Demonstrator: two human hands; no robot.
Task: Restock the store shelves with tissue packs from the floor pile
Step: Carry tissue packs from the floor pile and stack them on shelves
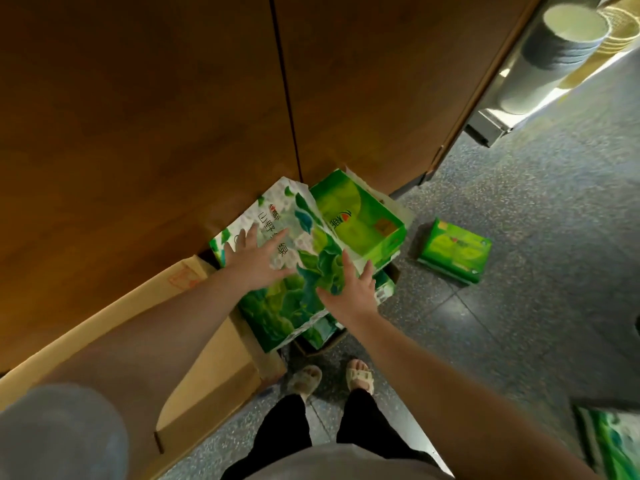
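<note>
Both hands, left hand [254, 256] and right hand [349, 289], lie spread flat on the big tissue pack [294, 261], its long axis running away toward the wooden panel [156, 116].

Cardboard box [214, 362] (open) beside wooden panel [138, 116]

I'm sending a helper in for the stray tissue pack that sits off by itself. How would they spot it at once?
Start at the brown wood panel wall and the pile of green packs at its foot. On the speckled grey floor beside that pile lies a small green tissue pack. It alone lies apart, touching nothing, far smaller than the big packs.
</note>
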